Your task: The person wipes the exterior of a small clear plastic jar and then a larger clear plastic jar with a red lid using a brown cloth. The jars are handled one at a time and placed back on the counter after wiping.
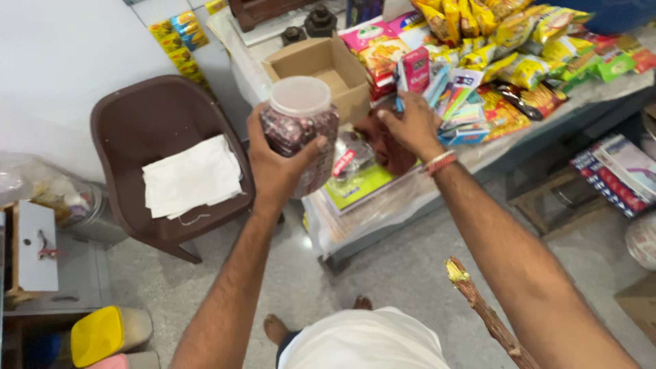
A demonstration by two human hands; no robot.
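Left hand (277, 160) fingers grasp the jar (301, 130) 1-handed in mid-air; it could slip while right hand (410, 126) fingers, loosely spread, press the dark red cloth (386, 150) just beneath them.

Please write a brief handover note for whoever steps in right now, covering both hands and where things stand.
Left hand: holds a clear plastic jar of dark wrapped sweets with a pale lid, lifted above the counter's edge.
Right hand: rests on a dark red cloth on the counter, beside hanging sachet strips.
An open cardboard box sits behind the jar.
Done: jar is lifted off the counter.
Left: jar not yet set down; cloth still on the counter.
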